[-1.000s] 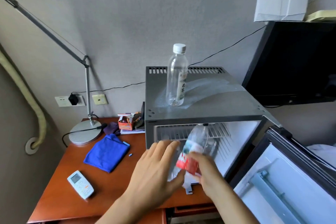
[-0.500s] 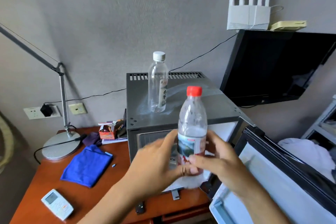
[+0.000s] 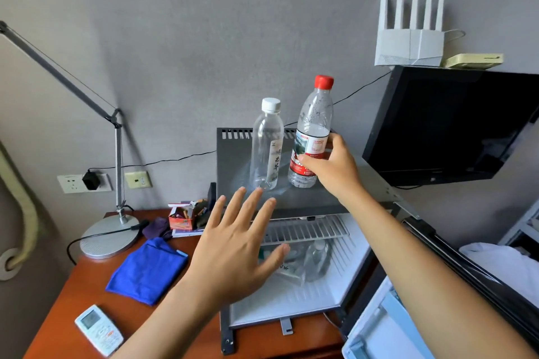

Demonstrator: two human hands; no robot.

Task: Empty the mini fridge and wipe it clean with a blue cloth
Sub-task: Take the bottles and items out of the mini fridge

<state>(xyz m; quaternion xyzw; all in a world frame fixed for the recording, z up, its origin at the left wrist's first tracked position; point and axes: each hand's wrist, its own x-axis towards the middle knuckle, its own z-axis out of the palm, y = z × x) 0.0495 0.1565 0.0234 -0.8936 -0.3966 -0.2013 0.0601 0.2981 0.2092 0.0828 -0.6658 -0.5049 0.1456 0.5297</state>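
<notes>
While the right hand sets the red-capped bottle on top of the mini fridge — grip curled round the label, bottle slightly tilted, just beside the white-capped bottle — the left hand hovers before the fridge opening, fingers spread, holding nothing. Another bottle remains inside the fridge. The blue cloth lies on the desk left of the fridge — apparently staged for wiping.

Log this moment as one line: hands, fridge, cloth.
right hand grips red-capped plastic bottle on grey mini fridge top | left hand open | bottle inside | folded blue cloth unused
</notes>
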